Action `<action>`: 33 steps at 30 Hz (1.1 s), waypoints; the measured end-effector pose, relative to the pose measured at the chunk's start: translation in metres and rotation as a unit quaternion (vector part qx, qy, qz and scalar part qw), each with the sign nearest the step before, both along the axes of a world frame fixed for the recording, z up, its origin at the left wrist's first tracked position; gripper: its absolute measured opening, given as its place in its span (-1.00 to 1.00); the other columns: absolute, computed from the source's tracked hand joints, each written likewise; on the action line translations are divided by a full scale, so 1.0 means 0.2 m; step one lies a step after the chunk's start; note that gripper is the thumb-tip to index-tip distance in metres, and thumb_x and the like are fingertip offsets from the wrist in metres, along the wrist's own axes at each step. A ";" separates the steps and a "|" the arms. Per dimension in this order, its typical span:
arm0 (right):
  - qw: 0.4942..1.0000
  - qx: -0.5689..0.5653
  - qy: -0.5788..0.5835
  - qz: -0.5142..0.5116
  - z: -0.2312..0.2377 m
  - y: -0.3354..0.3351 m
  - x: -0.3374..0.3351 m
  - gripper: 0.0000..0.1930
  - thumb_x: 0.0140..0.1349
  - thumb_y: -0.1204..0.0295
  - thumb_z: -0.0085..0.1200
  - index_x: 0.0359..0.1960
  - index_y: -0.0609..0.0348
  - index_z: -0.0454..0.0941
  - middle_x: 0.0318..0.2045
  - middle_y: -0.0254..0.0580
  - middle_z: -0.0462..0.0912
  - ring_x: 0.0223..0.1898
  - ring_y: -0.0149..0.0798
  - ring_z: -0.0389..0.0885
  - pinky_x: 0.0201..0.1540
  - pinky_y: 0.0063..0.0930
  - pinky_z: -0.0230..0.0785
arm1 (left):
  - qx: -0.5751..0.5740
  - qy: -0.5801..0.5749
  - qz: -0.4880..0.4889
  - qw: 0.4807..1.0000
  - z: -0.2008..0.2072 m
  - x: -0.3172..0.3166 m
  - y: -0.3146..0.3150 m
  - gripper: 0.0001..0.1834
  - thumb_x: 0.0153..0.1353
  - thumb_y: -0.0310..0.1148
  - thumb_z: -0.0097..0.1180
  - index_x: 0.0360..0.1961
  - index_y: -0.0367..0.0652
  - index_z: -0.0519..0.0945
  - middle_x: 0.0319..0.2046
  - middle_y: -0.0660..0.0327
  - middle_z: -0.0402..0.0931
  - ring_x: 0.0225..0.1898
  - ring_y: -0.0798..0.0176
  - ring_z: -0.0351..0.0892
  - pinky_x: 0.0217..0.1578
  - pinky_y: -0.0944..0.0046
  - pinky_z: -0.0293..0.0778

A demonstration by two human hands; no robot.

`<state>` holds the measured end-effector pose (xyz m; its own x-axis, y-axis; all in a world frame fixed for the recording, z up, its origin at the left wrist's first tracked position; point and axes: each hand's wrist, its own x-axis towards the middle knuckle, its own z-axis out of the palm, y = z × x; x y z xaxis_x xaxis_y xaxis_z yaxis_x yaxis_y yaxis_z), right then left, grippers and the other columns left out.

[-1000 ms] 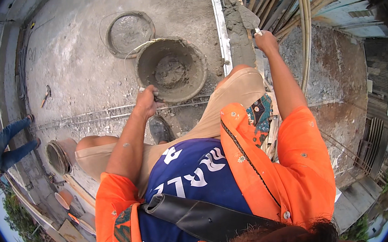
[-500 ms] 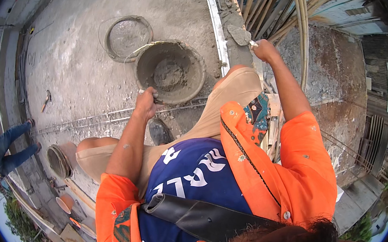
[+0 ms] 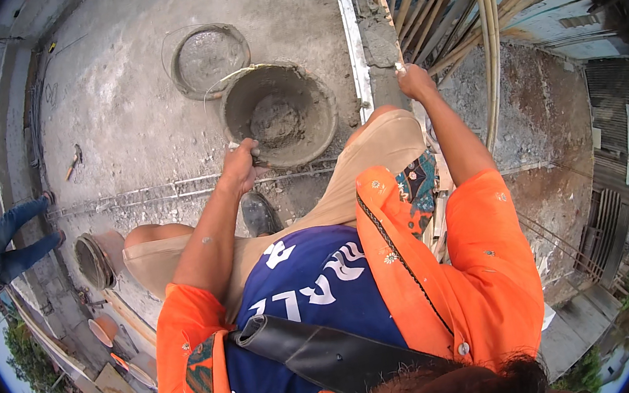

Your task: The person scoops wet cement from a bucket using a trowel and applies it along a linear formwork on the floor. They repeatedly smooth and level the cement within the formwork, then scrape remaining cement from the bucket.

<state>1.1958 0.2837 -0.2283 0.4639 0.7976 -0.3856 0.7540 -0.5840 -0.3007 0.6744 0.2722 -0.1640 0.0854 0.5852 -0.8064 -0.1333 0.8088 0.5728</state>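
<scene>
My left hand [image 3: 241,162] is closed on the near-left rim of a grey bucket [image 3: 314,107], which tilts toward me. Wet mortar [image 3: 275,121] lies in its bottom. Out to the right, my right hand [image 3: 415,82] is wrapped round the pale handle of a trowel [image 3: 400,69]. The trowel's blade is hard to make out now against the grey mortar; the earlier frame shows it flat and pointed. Below the trowel runs a narrow strip of mortar [image 3: 376,38] between a white straight edge [image 3: 350,29] and a wooden board.
A second round tub [image 3: 174,66] stands behind the bucket. A hammer-like tool [image 3: 73,162] lies on the concrete at left. Bamboo poles [image 3: 493,44] rise at right, beside a drop to a lower level. Another person's legs [image 3: 20,230] show at far left. More buckets [image 3: 93,262] stand at lower left.
My right hand has shifted slightly left and up, and the trowel has turned so its blade no longer shows flat. The bucket and my left hand have moved only slightly.
</scene>
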 end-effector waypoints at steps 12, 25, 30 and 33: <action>0.998 -0.054 -0.009 0.033 0.15 -0.30 0.00 -0.50 0.58 0.04 0.09 0.31 0.10 0.72 0.18 0.25 0.80 0.25 0.32 0.75 0.32 0.24 0.55 | 0.083 0.002 -0.062 0.995 0.19 0.18 0.06 -0.48 0.54 -0.37 0.13 0.41 -0.32 0.34 0.26 -0.13 0.56 0.10 -0.16 0.76 -0.02 -0.33 0.84; 0.992 -0.010 -0.101 0.068 0.14 -0.12 0.33 -0.45 0.58 -0.02 0.14 0.48 -0.13 0.61 0.27 0.12 0.77 0.36 0.23 0.68 0.39 0.12 0.53 | 0.076 0.011 -0.078 0.994 0.20 0.18 0.06 -0.43 0.48 -0.38 0.17 0.42 -0.23 0.28 0.12 -0.05 0.59 -0.01 -0.05 0.78 -0.19 -0.20 0.88; 0.989 -0.062 -0.132 -0.012 0.28 0.09 0.10 -0.54 0.60 0.05 0.09 0.36 -0.05 0.69 0.23 0.07 0.80 0.34 0.21 0.71 0.36 0.10 0.57 | 0.084 0.007 -0.070 0.994 0.19 0.20 0.07 -0.35 0.45 -0.40 0.20 0.48 -0.11 0.22 0.11 -0.02 0.59 -0.06 -0.02 0.78 -0.28 -0.17 0.87; 0.994 0.004 -0.096 -0.044 0.42 -0.03 0.01 -0.55 0.56 0.10 0.15 0.36 -0.05 0.69 0.24 0.16 0.78 0.32 0.23 0.72 0.32 0.14 0.58 | 0.092 0.006 -0.081 0.992 0.24 0.25 0.09 -0.37 0.45 -0.39 0.21 0.45 -0.07 0.24 0.06 0.03 0.56 -0.09 0.02 0.73 -0.29 -0.16 0.85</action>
